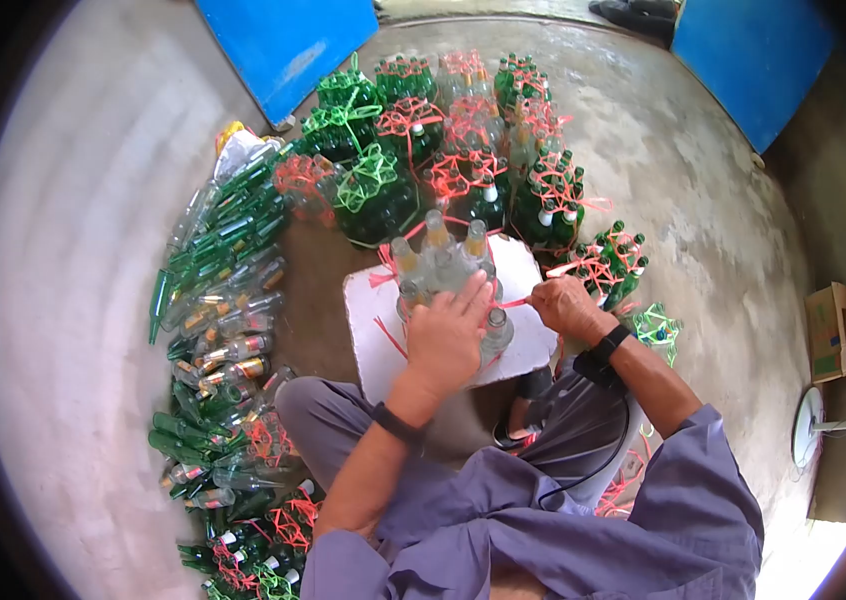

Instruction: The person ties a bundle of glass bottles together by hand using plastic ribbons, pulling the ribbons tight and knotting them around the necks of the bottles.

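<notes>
A cluster of several clear glass bottles (pixel 437 240) stands upright on a small white-topped table (pixel 368 345) in front of my knees. My left hand (pixel 450 330) rests on the near side of the cluster, its fingers stretched out over the bottles. To the right, my right hand (pixel 568 304) is closed on a pink plastic strap (pixel 515 302) that runs taut to the bottles. Loose pink strap ends (pixel 381 278) stick out at the cluster's left. My palm and fingers hide part of the strap and some bottles.
Bundles of green bottles (pixel 383 205) tied with green and pink straps stand beyond the table. On the left, loose bottles (pixel 233 350) lie piled along the wall. A cardboard box (pixel 827 332) and a white fan (pixel 809 428) are at the right.
</notes>
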